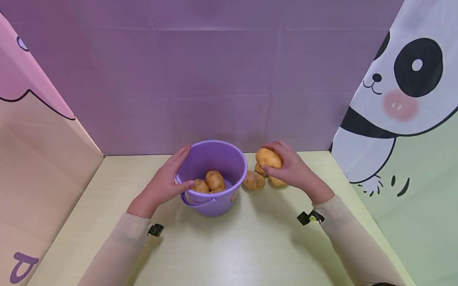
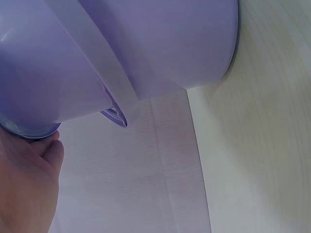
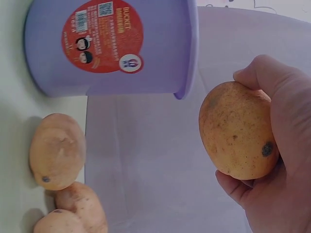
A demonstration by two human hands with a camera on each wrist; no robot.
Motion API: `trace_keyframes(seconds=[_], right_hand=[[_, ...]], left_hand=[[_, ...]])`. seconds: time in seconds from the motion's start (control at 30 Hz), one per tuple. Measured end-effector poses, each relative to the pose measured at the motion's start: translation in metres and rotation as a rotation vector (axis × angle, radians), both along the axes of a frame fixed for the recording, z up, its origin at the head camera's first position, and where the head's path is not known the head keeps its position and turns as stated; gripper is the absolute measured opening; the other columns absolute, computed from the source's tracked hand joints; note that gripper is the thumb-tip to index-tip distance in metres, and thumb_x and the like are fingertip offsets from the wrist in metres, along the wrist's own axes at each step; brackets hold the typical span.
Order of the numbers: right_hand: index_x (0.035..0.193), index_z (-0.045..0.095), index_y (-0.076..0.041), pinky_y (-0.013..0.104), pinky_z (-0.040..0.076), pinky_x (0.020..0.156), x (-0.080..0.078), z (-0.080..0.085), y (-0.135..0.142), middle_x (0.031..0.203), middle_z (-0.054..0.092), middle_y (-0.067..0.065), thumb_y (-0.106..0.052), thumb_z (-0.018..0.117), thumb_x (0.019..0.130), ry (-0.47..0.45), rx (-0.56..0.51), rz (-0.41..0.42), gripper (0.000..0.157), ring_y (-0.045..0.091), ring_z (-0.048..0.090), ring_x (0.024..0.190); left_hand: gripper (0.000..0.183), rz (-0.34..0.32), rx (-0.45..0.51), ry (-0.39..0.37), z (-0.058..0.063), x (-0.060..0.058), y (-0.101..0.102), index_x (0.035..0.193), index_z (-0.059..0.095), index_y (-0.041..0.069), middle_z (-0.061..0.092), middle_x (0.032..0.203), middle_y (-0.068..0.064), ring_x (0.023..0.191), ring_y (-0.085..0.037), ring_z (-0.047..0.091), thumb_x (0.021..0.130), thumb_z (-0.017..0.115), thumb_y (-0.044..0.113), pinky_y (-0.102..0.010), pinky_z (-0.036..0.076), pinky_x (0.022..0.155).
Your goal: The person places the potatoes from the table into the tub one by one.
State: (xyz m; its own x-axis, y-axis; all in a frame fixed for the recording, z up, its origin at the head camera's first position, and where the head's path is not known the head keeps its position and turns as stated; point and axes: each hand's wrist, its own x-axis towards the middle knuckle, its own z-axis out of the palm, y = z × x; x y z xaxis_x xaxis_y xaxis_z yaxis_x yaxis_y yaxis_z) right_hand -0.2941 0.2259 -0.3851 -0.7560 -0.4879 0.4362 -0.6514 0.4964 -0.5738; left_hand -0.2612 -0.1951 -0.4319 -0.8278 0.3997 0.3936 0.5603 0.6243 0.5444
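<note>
My left hand (image 1: 162, 183) holds the rim of a purple bucket (image 1: 214, 204) from the left, its thumb over the near rim. In the left wrist view the fingertips (image 2: 52, 151) meet the bucket's rim; the rest is hidden. Inside the bucket lie several potatoes (image 1: 214, 180). To the right, my right hand (image 1: 289, 169) grips a yellowish potato (image 3: 238, 131) between thumb and fingers, raised above the table. Under and beside it, more potatoes lie on the table, a browner potato (image 1: 253, 180) nearest the bucket.
The pale wooden table (image 1: 222, 254) runs back to a purple cloth wall (image 1: 214, 79). A panda-printed panel (image 1: 379, 159) borders the right side, and a pink and beige panel (image 1: 43, 159) the left. The bucket's handle (image 1: 200, 204) hangs on its near side.
</note>
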Motion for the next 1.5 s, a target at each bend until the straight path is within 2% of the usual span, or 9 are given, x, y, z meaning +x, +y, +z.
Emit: trace_keyframes(seconds=[0.43, 0.63, 0.87, 1.17, 1.5], right_hand=[[0.146, 0.067, -0.010, 0.043, 0.057, 0.081, -0.003, 0.017, -0.015, 0.132, 0.063, 0.008, -0.022, 0.088, 0.093, -0.005, 0.017, 0.037, 0.058, 0.025, 0.060, 0.104], [0.146, 0.066, -0.008, 0.043, 0.057, 0.080, -0.005, 0.024, -0.025, 0.131, 0.063, 0.008, -0.020, 0.088, 0.093, 0.012, 0.013, 0.062, 0.058, 0.025, 0.061, 0.102], [0.145, 0.066, -0.007, 0.042, 0.058, 0.082, -0.009, 0.029, -0.038, 0.133, 0.063, 0.009, -0.019, 0.089, 0.094, 0.047, 0.005, 0.110, 0.058, 0.024, 0.061, 0.106], [0.146, 0.066, -0.007, 0.042, 0.058, 0.085, -0.011, 0.036, -0.058, 0.136, 0.063, 0.009, -0.023, 0.089, 0.093, 0.052, 0.007, 0.144, 0.060, 0.024, 0.062, 0.108], [0.146, 0.066, -0.004, 0.042, 0.057, 0.091, -0.014, 0.033, -0.077, 0.139, 0.062, 0.012, -0.018, 0.089, 0.092, 0.034, -0.011, 0.180, 0.060, 0.026, 0.062, 0.113]], left_hand=[[0.105, -0.014, 0.004, 0.015, -0.003, -0.002, -0.001, 0.176, 0.026, 0.005, 0.024, 0.182, -0.017, 0.167, -0.041, 0.022, 0.093, 0.079, 0.044, -0.073, 0.027, 0.127], [0.106, -0.012, 0.007, 0.008, -0.002, -0.001, -0.001, 0.176, 0.026, 0.006, 0.022, 0.183, -0.014, 0.167, -0.041, 0.022, 0.095, 0.077, 0.050, -0.073, 0.027, 0.128], [0.108, -0.012, 0.004, 0.014, -0.002, -0.001, -0.001, 0.176, 0.026, 0.007, 0.024, 0.182, -0.016, 0.167, -0.041, 0.022, 0.096, 0.073, 0.063, -0.073, 0.028, 0.127], [0.105, -0.011, 0.006, 0.008, -0.003, -0.002, -0.002, 0.177, 0.026, 0.009, 0.022, 0.183, -0.013, 0.168, -0.040, 0.022, 0.095, 0.078, 0.050, -0.073, 0.027, 0.128], [0.105, -0.010, 0.008, 0.009, -0.004, -0.002, -0.002, 0.176, 0.027, 0.007, 0.023, 0.183, -0.013, 0.167, -0.040, 0.023, 0.094, 0.080, 0.045, -0.072, 0.028, 0.128]])
